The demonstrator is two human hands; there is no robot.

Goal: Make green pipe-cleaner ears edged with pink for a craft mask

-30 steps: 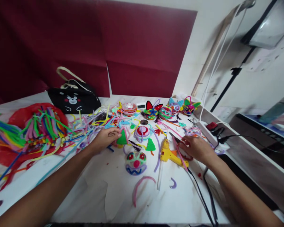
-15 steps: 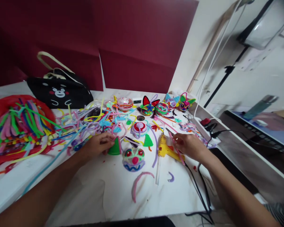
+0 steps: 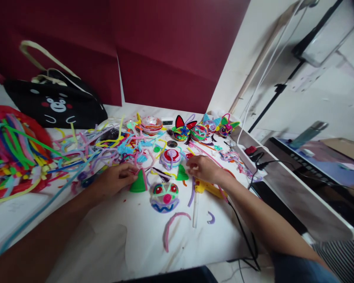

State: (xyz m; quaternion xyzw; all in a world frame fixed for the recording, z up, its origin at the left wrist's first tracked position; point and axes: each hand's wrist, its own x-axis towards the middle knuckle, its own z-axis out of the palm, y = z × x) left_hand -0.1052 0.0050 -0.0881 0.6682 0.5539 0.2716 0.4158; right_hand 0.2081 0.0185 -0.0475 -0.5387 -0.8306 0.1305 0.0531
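My left hand [image 3: 119, 179] pinches a green triangle [image 3: 139, 181] edged with pink pipe cleaner, just above the white table. Fingers slightly apart, my right hand [image 3: 205, 169] reaches beside a second green triangle [image 3: 182, 173]; whether they touch is hard to see. Between the hands lies a clear face ornament [image 3: 165, 197] with red eyes, a pink nose and a blue zigzag mouth. Behind it sits a round ornament [image 3: 170, 158] with a red and purple top. A yellow glue gun [image 3: 208, 188] lies under my right forearm, its clear glue stick [image 3: 195, 212] beside it.
Loose pipe cleaners [image 3: 88, 145] and a red bag [image 3: 17, 153] of them fill the left. Finished ornaments [image 3: 199, 133] stand at the back. A black bag [image 3: 57, 102] is behind left. A power strip [image 3: 255, 159] and black cables [image 3: 242, 224] lie right.
My right hand has moved left from the glue gun and a pink strip to beside the second green triangle. My left hand keeps hold of its triangle. The view has shifted slightly.
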